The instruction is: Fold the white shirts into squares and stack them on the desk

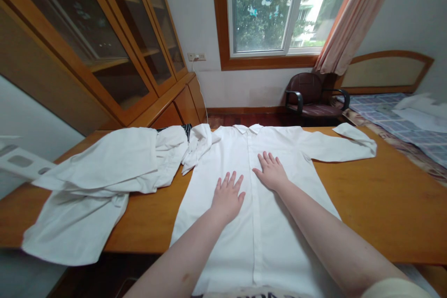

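A white button-up shirt (279,144) lies front side up on the wooden table (384,205), its collar at the far edge. My left hand (228,195) rests flat on the shirt, left of the button strip, with the fingers spread. On the other side of the strip and a little farther up, my right hand (271,171) is also laid flat, fingers apart. Neither hand grips the cloth. The sleeve on the right stretches outward with its cuff bent back, while the left sleeve is bunched up beside the shoulder. The lower hem runs toward my body.
More white garments (122,153) lie heaped at the table's left, partly hanging over the front edge. A dark striped item (188,129) shows behind them. Beyond the table are a glass-door cabinet (139,46), an armchair (310,95) and a bed (401,107).
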A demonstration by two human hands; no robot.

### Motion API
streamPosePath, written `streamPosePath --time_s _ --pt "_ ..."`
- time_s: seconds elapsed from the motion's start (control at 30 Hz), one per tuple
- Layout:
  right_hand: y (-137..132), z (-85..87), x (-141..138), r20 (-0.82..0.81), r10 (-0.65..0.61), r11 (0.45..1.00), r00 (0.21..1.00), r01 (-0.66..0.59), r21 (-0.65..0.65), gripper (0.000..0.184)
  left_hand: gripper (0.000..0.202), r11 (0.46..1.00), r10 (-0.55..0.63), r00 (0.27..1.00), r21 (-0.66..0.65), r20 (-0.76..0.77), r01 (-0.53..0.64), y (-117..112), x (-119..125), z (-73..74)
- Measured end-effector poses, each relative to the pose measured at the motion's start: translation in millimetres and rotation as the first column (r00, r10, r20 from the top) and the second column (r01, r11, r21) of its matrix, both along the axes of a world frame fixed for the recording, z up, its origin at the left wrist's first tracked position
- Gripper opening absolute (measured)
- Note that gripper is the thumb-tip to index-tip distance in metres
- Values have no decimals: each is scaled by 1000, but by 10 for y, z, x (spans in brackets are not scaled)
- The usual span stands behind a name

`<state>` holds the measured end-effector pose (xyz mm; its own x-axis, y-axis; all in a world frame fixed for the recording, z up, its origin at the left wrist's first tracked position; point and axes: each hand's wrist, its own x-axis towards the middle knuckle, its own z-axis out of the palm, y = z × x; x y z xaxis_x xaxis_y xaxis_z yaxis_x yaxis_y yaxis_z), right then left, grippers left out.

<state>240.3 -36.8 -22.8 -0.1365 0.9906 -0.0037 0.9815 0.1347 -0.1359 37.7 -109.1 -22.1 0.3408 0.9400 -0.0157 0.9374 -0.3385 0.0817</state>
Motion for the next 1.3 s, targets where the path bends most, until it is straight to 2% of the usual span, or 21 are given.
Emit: streamPosePath --time_s 0.1,0.2,0.3,0.37,0.43,0.53,0.67,0.77,0.83,0.93,1.03,1.13,1.2,1.3 --pt "-42 13 -20 6 -4 1000 1000 4 -8 74 60 998 -5 999 -62 -38 2 -43 33 91" --pt "-79 23 -40 10 -10 1000 1000 10 -14 74 63 983 -11 995 -182 -99 -8 12 97 323" --pt "-103 29 -50 11 -19 1000 1000 19 -21 74 50 967 -16 989 -253 -147 -22 212 198 591" --pt "-113 25 -51 8 -22 1000 1000 23 -10 74 39 973 6 990 -226 -142 -38 395 264 679" --pt "-122 10 -48 2 -25 1000 1000 25 10 75 37 993 14 996 -114 -86 -23 568 304 644" --pt "-136 -21 -43 -7 -32 999 999 32 24 75 49 997 -16 1000 79 12 15 733 298 400" --pt "-152 -20 -42 -15 -35 999 999 35 21 75 60 999 7 1000 42 30 -9 753 233 64" --pt "-146 61 -31 -28 -29 999 999 30 17 74 61 1000 14 999 23 36 -15 700 208 -24" --pt "-128 137 -12 -54 -13 1000 998 14 5 71 61 1000 13 999 24 42 -14 668 208 -27" --pt "-92 206 30 -120 -34 999 992 36 17 53 61 1000 2 998 25 67 -4 645 202 -6" --pt "-61 177 83 -181 -38 993 983 57 101 39 57 1000 -14 991 15 130 13 677 140 37" --pt "-37 115 143 -219 14 994 976 11 111 41 47 999 -24 965 31 260 17 775 -17 112" --pt "-21 95 178 -244 31 996 969 -10 87 42 40 994 -8 936 101 352 -29 863 -169 178" --pt "1 101 208 -277 39 997 960 -21 70 41 37 952 95 913 233 396 -200 981 -422 284"
